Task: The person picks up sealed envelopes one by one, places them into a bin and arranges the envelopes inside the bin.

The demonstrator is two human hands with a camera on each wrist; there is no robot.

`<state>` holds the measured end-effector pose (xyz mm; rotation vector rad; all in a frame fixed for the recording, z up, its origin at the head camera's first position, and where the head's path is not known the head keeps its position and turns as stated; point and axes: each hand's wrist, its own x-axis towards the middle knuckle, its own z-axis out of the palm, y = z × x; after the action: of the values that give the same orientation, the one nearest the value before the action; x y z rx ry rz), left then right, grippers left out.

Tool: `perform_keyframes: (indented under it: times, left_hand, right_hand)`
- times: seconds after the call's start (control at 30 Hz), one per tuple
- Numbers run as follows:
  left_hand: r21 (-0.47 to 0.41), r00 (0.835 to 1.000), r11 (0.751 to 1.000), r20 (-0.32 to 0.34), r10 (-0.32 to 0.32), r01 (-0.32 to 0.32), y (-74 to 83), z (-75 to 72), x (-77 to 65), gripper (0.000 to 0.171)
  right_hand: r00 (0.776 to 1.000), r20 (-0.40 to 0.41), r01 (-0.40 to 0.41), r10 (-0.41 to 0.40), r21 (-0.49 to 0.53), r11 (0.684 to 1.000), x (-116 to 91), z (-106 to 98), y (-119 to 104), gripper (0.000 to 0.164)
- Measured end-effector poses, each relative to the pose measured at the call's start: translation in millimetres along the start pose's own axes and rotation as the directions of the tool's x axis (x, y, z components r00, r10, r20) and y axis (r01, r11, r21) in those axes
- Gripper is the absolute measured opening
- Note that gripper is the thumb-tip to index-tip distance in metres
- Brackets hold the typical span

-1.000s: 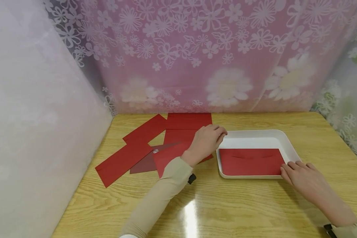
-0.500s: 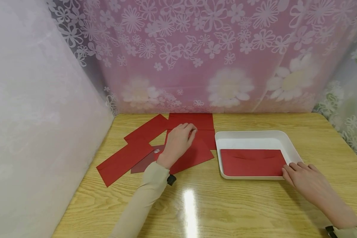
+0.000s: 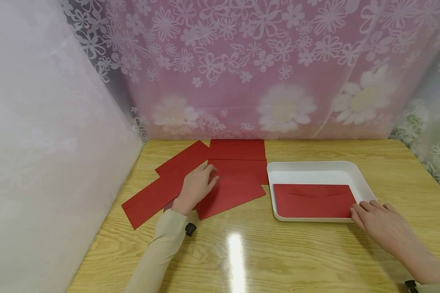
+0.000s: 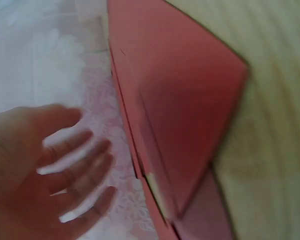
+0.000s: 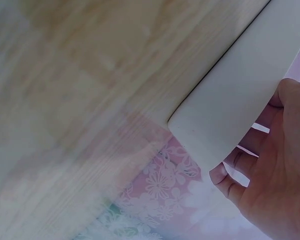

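Note:
Over the loose red envelopes [image 3: 232,191], my left hand [image 3: 198,187] hovers with relaxed, slightly bent fingers and nothing in it. The left wrist view shows the left hand [image 4: 55,170] apart from a red envelope [image 4: 190,90], its fingers spread. A white tray [image 3: 311,165] stands on the right, with a red envelope [image 3: 313,201] lying flat along its front half. At the tray's front right corner, my right hand [image 3: 383,226] holds the rim. From the right wrist, the fingers of the right hand [image 5: 280,165] bend over the edge of the tray [image 5: 230,95].
More red envelopes lie overlapping at the back [image 3: 238,149] and left [image 3: 146,199]; a darker one is mostly hidden under the left hand. The wooden table [image 3: 278,256] meets a flowered curtain [image 3: 220,81] behind and a pale wall [image 3: 58,142] on the left.
My left hand has moved left from the tray's back left corner and come lower over the envelopes. The right hand stays at the tray's corner; the tray's envelope has not moved.

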<state>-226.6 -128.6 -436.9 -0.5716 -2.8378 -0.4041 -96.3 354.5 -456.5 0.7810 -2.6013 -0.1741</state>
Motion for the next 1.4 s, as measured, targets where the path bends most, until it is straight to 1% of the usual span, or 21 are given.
perform_keyframes:
  times: [0.03, 0.07, 0.1, 0.13, 0.17, 0.2, 0.3, 0.37, 0.5, 0.57, 0.63, 0.77, 0.87, 0.93, 1.0, 1.1, 1.17, 1.27, 1.4]
  left_hand:
    - [-0.002, 0.999, 1.000, 0.034, -0.018, 0.018, -2.8, 0.7, -2.1, 0.031]
    - [0.001, 0.997, 1.000, 0.066, -0.031, 0.031, -5.4, 1.4, -4.1, 0.036]
    - [0.009, 0.995, 0.999, 0.094, -0.037, 0.036, -7.5, 2.3, -6.0, 0.040]
    - [0.018, 0.993, 0.999, 0.115, -0.041, 0.040, -9.3, 3.1, -7.5, 0.044]
    - [0.026, 0.990, 0.999, 0.131, -0.044, 0.041, -10.7, 3.9, -8.9, 0.045]
    - [0.038, 0.989, 0.999, 0.143, -0.044, 0.039, -11.9, 4.6, -10.1, 0.046]
    - [0.052, 0.987, 0.998, 0.156, -0.032, 0.024, -14.2, 6.0, -12.1, 0.049]
    - [0.050, 0.987, 0.998, 0.160, -0.032, 0.024, -15.2, 6.7, -12.5, 0.051]
    - [0.021, 0.982, 0.999, 0.185, -0.043, 0.040, -16.2, 8.2, -11.3, 0.055]
    - [-0.005, 0.978, 0.998, 0.201, -0.053, 0.055, -16.5, 8.5, -10.1, 0.056]
    - [-0.030, 0.974, 0.997, 0.217, -0.061, 0.069, -17.2, 9.3, -8.4, 0.057]
    - [-0.063, 0.958, 0.992, 0.274, -0.086, 0.107, -18.6, 8.9, -5.3, 0.055]
    - [-0.074, 0.948, 0.990, 0.305, -0.088, 0.116, -20.0, 8.0, -4.2, 0.052]
    - [-0.090, 0.953, 0.990, 0.295, -0.074, 0.105, -21.1, 7.8, -4.1, 0.050]
    - [-0.121, 0.960, 0.988, 0.273, -0.056, 0.092, -21.4, 7.0, -5.0, 0.049]
    - [-0.164, 0.976, 0.985, 0.215, -0.024, 0.061, -21.1, 4.0, -5.5, 0.045]
    - [-0.178, 0.983, 0.983, 0.182, -0.010, 0.043, -19.8, 2.0, -6.1, 0.043]
    - [-0.161, 0.992, 0.987, 0.123, 0.004, 0.015, -17.4, 0.5, -6.5, 0.039]
    - [-0.109, 0.999, 0.994, 0.042, 0.019, -0.015, -15.3, 0.5, -6.8, 0.025]
  right_hand:
    - [1.000, 0.003, 0.000, 0.000, 0.002, 1.000, -0.2, -0.4, -0.4, 0.053]
    - [1.000, 0.001, -0.001, 0.001, 0.000, 1.000, 0.1, -0.4, -0.5, 0.055]
    - [1.000, 0.007, -0.001, 0.001, -0.001, 1.000, -0.3, -0.7, -0.7, 0.048]
    - [1.000, 0.008, 0.001, -0.001, -0.003, 1.000, -0.5, -0.5, -0.4, 0.047]
    - [1.000, 0.017, -0.001, 0.001, -0.002, 1.000, -1.0, -0.2, -0.4, 0.041]
    - [1.000, 0.021, -0.007, 0.006, 0.003, 1.000, -1.3, 0.0, -0.3, 0.032]
    - [0.999, 0.029, -0.014, 0.014, 0.011, 1.000, -1.9, 0.5, 0.1, 0.023]
    - [0.999, 0.030, -0.016, 0.016, 0.014, 1.000, -2.0, 1.0, 0.8, 0.030]
    - [1.000, 0.013, -0.020, 0.020, 0.020, 1.000, -2.0, 2.2, 2.0, 0.054]
    - [1.000, 0.010, -0.028, 0.028, 0.030, 0.999, -1.7, 2.6, 2.2, 0.052]
    - [1.000, -0.002, -0.028, 0.028, 0.030, 0.999, -1.0, 3.2, 2.5, 0.062]
    - [0.999, -0.033, -0.013, 0.014, 0.020, 1.000, 0.8, 3.8, 3.2, 0.077]
    - [0.999, -0.052, 0.006, -0.006, 0.005, 1.000, 1.4, 4.2, 3.6, 0.077]
    - [0.998, -0.053, 0.014, -0.013, 0.003, 1.000, 1.3, 4.3, 3.7, 0.076]
    - [0.999, -0.045, 0.019, -0.019, 0.000, 1.000, 0.8, 3.8, 3.6, 0.077]
    - [0.999, -0.030, 0.016, -0.016, 0.002, 1.000, 1.1, 2.8, 3.6, 0.079]
    - [1.000, -0.027, 0.013, -0.013, 0.003, 1.000, 1.1, 2.2, 3.5, 0.079]
    - [0.999, -0.031, 0.017, -0.016, 0.001, 1.000, 1.3, 2.2, 3.2, 0.076]
    - [0.999, -0.047, 0.019, -0.019, -0.001, 1.000, 2.0, 2.4, 2.6, 0.075]
